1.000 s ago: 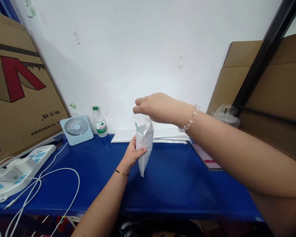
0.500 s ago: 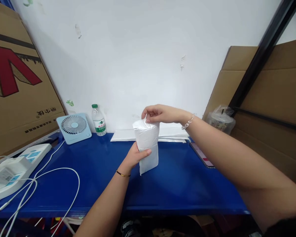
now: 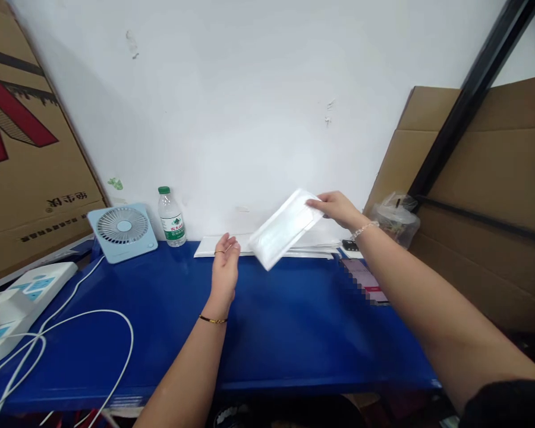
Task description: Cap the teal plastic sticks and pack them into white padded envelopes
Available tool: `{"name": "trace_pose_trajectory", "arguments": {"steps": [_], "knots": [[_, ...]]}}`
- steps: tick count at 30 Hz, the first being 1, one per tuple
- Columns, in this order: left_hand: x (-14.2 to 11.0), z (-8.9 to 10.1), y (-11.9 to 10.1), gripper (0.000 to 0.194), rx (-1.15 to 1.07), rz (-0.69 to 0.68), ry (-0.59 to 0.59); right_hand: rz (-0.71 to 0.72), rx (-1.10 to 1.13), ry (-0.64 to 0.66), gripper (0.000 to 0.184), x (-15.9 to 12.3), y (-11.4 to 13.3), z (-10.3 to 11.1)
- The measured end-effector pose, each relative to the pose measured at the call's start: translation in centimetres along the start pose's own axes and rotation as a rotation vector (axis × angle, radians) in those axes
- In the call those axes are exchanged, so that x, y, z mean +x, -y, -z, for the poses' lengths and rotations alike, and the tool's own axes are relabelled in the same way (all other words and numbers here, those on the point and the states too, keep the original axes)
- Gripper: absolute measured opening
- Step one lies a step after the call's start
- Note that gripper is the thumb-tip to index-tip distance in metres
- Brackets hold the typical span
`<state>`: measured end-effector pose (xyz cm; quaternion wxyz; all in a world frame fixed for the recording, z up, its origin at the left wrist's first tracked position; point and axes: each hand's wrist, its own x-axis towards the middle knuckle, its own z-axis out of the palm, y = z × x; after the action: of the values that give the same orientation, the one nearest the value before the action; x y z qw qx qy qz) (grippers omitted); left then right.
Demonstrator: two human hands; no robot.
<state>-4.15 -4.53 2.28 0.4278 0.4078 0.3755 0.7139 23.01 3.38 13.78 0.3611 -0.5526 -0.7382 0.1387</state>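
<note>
White stack [image 3: 314,245] partly hidden behind pouch [image 3: 286,229]

The worktop [image 3: 289,333] is smooth and glossy. Above its back edge, the white packet [image 3: 285,230] has a satiny sheen. Near the back left corner, the bottle [image 3: 172,220] is clear plastic, the fan [image 3: 123,227] matt plastic, the carton [image 3: 29,178] dull cardboard.

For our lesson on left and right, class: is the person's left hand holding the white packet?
No, the right hand grips the white packet by its upper end, while the left hand is apart from it.
</note>
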Motion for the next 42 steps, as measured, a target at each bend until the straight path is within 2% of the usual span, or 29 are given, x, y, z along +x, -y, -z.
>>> {"name": "trace_pose_trajectory", "arguments": {"steps": [2,3,6,8,10,12,13,16,18,21,23,26,28,32,35,37,39,40,42], "knots": [[0.6,0.5,0.4,0.041,-0.035,0.062,-0.084,-0.265,-0.02,-0.152,0.036,0.1,-4.2,-0.5],[0.9,0.8,0.6,0.039,-0.076,0.106,-0.112,-0.32,-0.062,-0.172,0.035,-0.1,-6.0,-0.9],[1.5,1.2,1.2,0.032,-0.209,0.266,-0.222,-0.392,-0.186,-0.187,0.028,-1.1,-9.4,-2.5],[2.0,1.5,1.5,0.028,-0.275,0.382,-0.311,-0.378,-0.286,-0.233,0.023,-1.6,-9.9,-3.7],[2.4,1.9,1.8,0.031,-0.33,0.484,-0.372,-0.246,-0.431,-0.308,0.028,-1.5,-9.1,-5.3],[2.6,2.1,2.1,0.04,-0.373,0.56,-0.398,-0.011,-0.552,-0.309,0.037,-1.3,-7.1,-7.7],[2.7,2.2,2.3,0.044,-0.386,0.585,-0.4,0.099,-0.552,-0.244,0.039,-1.1,-5.8,-9.2],[2.8,2.3,2.7,0.054,-0.404,0.644,-0.397,0.437,-0.566,0.102,0.049,-1.0,-1.8,-14.6],[2.8,2.4,3.0,0.056,-0.411,0.672,-0.393,0.524,-0.641,0.177,0.056,-0.9,0.3,-17.8],[3.0,2.5,3.2,0.053,-0.413,0.682,-0.385,0.493,-0.716,0.225,0.034,-0.6,2.1,-20.3],[3.1,2.4,3.3,0.051,-0.413,0.672,-0.379,0.456,-0.715,0.235,0.026,-0.6,2.6,-20.6],[3.1,2.2,3.5,0.049,-0.415,0.639,-0.378,0.403,-0.699,0.218,0.03,-2.1,2.5,-19.5],[3.0,1.8,3.7,0.044,-0.44,0.569,-0.361,0.409,-0.66,0.206,0.033,-4.3,2.0,-18.2],[2.3,0.8,4.2,0.032,-0.536,0.405,-0.372,0.598,-0.447,0.258,0.035,-9.5,-0.2,-15.3],[1.7,-0.1,4.5,0.025,-0.516,0.334,-0.386,0.54,-0.329,0.306,0.038,-12.2,-2.7,-13.4],[1.1,-0.8,4.5,0.022,-0.461,0.265,-0.315,0.382,-0.237,0.324,0.057,-13.0,-4.3,-12.7],[0.4,-1.5,4.0,0.024,-0.425,0.198,-0.231,0.204,-0.148,0.358,0.09,-13.1,-5.4,-12.3],[0.1,-1.9,3.7,0.027,-0.417,0.165,-0.196,0.139,-0.111,0.377,0.103,-13.1,-5.8,-12.3],[-0.5,-2.7,2.8,0.034,-0.403,0.099,-0.151,0.085,-0.061,0.409,0.115,-12.9,-6.2,-12.4]]}}
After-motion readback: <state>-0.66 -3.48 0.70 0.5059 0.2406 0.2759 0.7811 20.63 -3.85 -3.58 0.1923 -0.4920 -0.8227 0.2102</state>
